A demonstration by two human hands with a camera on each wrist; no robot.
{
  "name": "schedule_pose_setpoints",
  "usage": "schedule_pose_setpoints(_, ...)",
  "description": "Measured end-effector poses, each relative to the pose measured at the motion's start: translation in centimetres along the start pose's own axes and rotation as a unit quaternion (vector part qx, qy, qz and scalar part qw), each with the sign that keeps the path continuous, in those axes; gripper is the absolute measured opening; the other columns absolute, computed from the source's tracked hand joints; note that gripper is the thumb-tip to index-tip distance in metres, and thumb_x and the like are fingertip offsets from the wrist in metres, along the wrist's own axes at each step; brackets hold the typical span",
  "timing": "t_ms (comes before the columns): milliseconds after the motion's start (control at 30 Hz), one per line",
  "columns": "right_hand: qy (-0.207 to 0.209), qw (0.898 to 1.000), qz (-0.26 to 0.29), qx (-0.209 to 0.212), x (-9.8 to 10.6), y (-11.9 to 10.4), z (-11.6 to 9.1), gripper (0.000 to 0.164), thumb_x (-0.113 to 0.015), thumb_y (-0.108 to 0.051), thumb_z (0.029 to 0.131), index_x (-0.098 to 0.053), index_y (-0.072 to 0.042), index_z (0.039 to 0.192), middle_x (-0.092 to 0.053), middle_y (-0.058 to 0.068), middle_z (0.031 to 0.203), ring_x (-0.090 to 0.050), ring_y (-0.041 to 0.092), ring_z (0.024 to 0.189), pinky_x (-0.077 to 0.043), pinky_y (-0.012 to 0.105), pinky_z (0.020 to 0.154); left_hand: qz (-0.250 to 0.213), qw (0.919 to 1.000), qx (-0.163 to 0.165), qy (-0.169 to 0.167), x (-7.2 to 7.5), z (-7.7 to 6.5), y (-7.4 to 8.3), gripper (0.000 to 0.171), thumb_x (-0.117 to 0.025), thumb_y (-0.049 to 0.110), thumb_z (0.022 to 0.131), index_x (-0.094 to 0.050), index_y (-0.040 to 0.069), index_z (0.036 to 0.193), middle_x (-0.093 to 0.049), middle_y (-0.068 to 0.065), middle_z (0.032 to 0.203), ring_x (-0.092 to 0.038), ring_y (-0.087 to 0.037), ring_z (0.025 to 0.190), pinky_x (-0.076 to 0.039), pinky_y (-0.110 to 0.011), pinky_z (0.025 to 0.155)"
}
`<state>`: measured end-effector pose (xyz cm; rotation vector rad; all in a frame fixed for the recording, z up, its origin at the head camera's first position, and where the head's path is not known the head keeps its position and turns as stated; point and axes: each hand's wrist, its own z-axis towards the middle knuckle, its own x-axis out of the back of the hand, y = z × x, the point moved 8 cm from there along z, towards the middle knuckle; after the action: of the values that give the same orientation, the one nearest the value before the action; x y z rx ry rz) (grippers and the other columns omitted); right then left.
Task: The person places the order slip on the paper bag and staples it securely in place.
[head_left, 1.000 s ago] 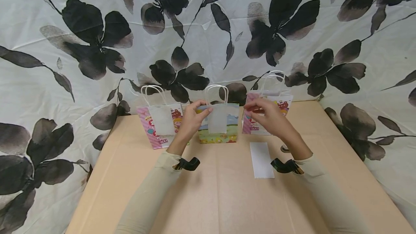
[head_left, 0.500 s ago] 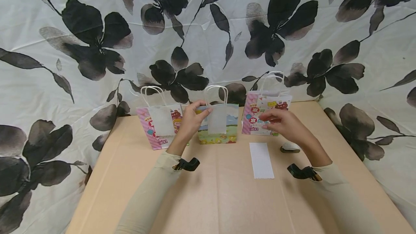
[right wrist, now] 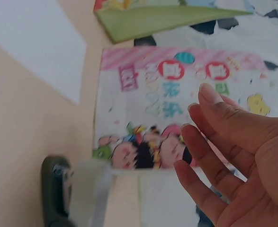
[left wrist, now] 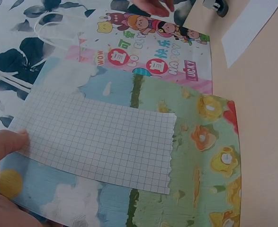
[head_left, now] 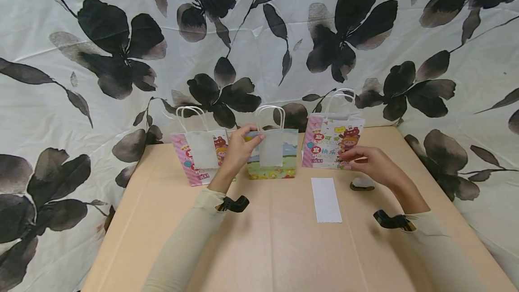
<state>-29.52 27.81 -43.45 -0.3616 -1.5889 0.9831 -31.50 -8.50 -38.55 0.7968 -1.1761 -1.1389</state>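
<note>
L hand (head_left: 240,147) is pinching mid bag (head_left: 289,154) at its top edge, thumb resting on gridded slip (left wrist: 101,142) lying against bag's front. Bag's standing on counter (head_left: 275,242) btwn L bag (head_left: 185,159) & R bag (head_left: 320,143); L bag's also bearing a white slip (head_left: 202,151). R hand (head_left: 375,164) is hovering nr R bag, fingers relaxed, slightly apart. Loose slip (head_left: 326,200) is lying in front of R bag, sm. dark-and-white gadget (head_left: 362,185) sitting nr it.

There are three handled bags (head_left: 330,136), three paper slips (head_left: 326,200), one small dark-and-white object (head_left: 362,184), two hands (head_left: 241,144) and two wrist cameras (head_left: 236,204).
</note>
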Motion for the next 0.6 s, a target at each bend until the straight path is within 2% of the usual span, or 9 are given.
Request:
schedule_pose_setpoints(233,-0.008,1.000,-0.017,-0.018,0.4,2.6,-0.9,0.029,-0.072,-0.009,0.094,-0.070,-0.003,0.122,-0.070,0.013,0.122,-0.064,0.031,0.112,-0.052,0.051,0.097,-0.004,1.0000,0.001,-0.005,0.0,0.1,-0.2,0.012,-0.071,0.018,0.097,-0.070,0.011,0.107,-0.066,-0.003,0.117,-0.059,-0.019,0.102,-0.052,-0.036,0.089)
schedule_pose_setpoints(433,-0.017,0.999,-0.022,-0.028,0.5,4.7,-1.5,0.029,-0.071,-0.007,0.095,-0.069,-0.003,0.124,-0.071,0.014,0.120,-0.063,0.032,0.114,-0.049,0.056,0.100,-0.011,0.9999,-0.005,-0.007,-0.1,0.1,-0.1,0.011,-0.071,0.017,0.097,-0.071,0.011,0.106,-0.066,-0.002,0.117,-0.058,-0.018,0.106,-0.051,-0.038,0.092)
schedule_pose_setpoints(500,-0.021,0.999,-0.020,-0.032,0.3,5.4,-1.6,0.030,-0.072,-0.010,0.095,-0.069,-0.002,0.124,-0.071,0.014,0.120,-0.064,0.032,0.114,-0.050,0.053,0.100,-0.010,0.9999,-0.006,-0.007,-0.1,0.1,-0.1,0.011,-0.071,0.016,0.097,-0.071,0.011,0.106,-0.066,-0.001,0.119,-0.057,-0.017,0.110,-0.050,-0.039,0.096)
schedule_pose_setpoints(600,-0.026,0.999,-0.018,-0.037,0.1,6.4,-1.9,0.032,-0.073,-0.014,0.094,-0.069,-0.003,0.124,-0.071,0.013,0.120,-0.065,0.030,0.113,-0.053,0.037,0.096,-0.011,0.9999,-0.008,-0.009,-0.1,0.1,0.0,0.010,-0.071,0.016,0.097,-0.071,0.011,0.106,-0.066,-0.001,0.120,-0.056,-0.017,0.114,-0.049,-0.042,0.099)
